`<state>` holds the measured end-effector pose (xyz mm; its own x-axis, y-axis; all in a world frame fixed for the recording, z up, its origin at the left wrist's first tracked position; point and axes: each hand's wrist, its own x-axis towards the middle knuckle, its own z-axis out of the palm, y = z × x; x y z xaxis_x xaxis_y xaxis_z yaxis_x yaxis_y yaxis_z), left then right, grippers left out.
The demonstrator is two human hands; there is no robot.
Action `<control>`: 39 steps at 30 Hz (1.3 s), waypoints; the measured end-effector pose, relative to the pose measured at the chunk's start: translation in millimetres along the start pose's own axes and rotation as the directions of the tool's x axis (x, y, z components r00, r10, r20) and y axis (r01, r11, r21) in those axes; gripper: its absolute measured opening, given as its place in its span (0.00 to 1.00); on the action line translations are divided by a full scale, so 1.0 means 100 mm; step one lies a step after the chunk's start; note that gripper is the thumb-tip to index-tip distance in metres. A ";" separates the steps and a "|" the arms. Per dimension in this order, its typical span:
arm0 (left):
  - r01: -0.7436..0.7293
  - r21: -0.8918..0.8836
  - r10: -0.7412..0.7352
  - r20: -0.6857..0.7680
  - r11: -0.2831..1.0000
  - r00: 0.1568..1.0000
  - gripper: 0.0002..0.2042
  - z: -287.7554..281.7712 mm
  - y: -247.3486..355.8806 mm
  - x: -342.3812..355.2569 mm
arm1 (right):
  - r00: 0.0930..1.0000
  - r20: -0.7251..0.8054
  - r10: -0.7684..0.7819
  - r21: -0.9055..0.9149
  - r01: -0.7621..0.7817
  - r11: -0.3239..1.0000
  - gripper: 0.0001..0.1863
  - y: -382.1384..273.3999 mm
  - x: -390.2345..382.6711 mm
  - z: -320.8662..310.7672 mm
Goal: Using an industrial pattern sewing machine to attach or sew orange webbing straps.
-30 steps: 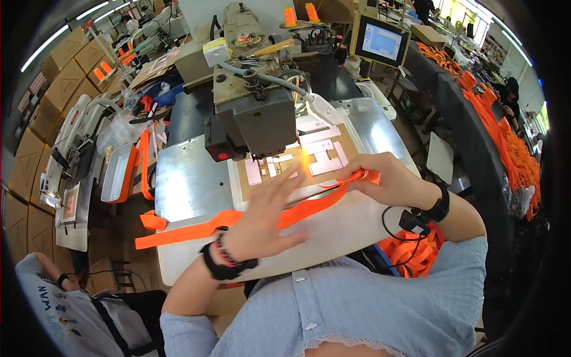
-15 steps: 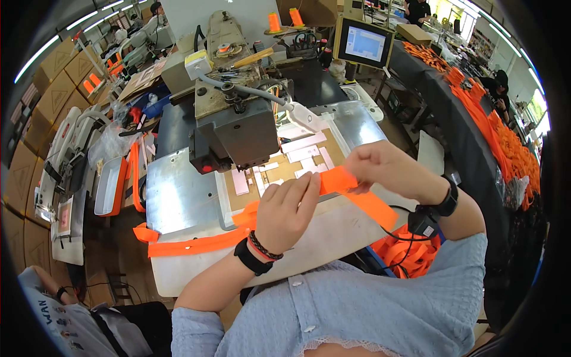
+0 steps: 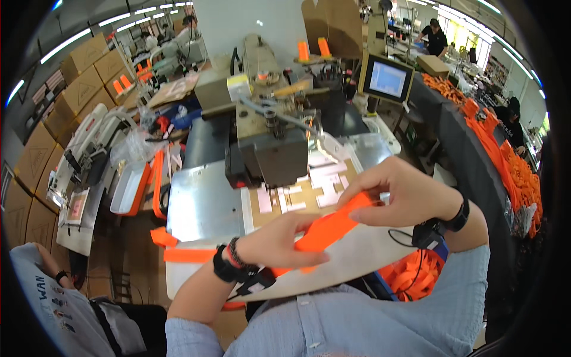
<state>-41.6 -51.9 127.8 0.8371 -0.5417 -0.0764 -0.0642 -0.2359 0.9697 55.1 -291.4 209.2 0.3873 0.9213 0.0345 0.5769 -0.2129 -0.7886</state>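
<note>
Nearest us, orange straps are spilling about in a blue bin (image 3: 441, 251). Above the front of the white tabletop (image 3: 351, 254), we are holding one orange strap (image 3: 330, 231) on a slant: our left hand (image 3: 276, 241) is gripping its lower part between thumb and fingers, while our right hand (image 3: 404, 190) is pinching its upper end. Half a second ago we were stretching it across the patterned board (image 3: 264, 220); now we are keeping it closer to our body, leaving more of that board showing, so we are probably handling rather than sewing. Another orange length (image 3: 189, 256) is lying leftward; we cannot tell whether it is joining ours. Beyond, the sewing machine (image 3: 273, 157) is overhanging the board, and a screen (image 3: 388, 78) is glowing farther back.
</note>
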 end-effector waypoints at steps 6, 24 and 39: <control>0.116 0.414 -0.045 -0.179 0.903 0.983 0.16 -0.45 -0.68 -0.55 | 0.934 -0.044 0.355 0.251 -0.333 0.909 0.11 0.54 -0.06 0.02; 0.062 0.891 0.166 -0.151 0.449 0.974 0.15 0.26 -1.20 -0.64 | 0.993 -0.074 -0.095 -0.748 0.008 0.664 0.17 2.13 -0.58 0.30; 0.014 0.621 0.171 -0.238 0.783 0.956 0.21 0.65 -1.20 0.67 | 0.874 -0.067 0.481 -0.142 -0.486 0.862 0.13 1.71 -0.39 0.35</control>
<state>-12.5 -112.3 -8.6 0.9186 -0.3663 0.1485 -0.3760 -0.6938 0.6143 113.1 -352.0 51.6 0.6643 0.6809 -0.3084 0.4114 -0.6775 -0.6096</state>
